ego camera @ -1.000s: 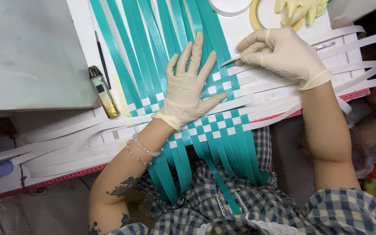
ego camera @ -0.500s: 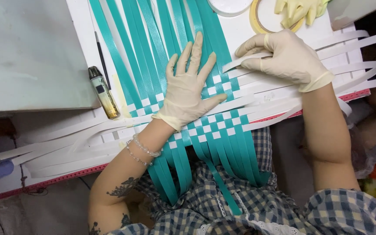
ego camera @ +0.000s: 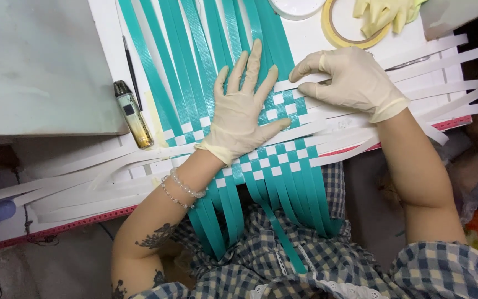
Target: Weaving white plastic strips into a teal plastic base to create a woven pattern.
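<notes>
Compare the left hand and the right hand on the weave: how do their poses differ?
The left hand lies flat, fingers spread, palm down on the teal strips and checkered weave; the right hand is curled, fingertips at the end of a white strip. The left wrist carries bead bracelets; the right wrist is bare. Both wear pale gloves.

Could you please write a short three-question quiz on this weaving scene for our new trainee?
1. True or false: the left hand lies flat, fingers spread, on the woven teal and white strips.
2. What does the right hand pinch at its fingertips?
A. a white strip
B. a pair of scissors
C. a teal strip
3. Which ring-shaped thing lies on the white table near the yellow gloves?

Key
1. True.
2. A.
3. A roll of tape.
</notes>
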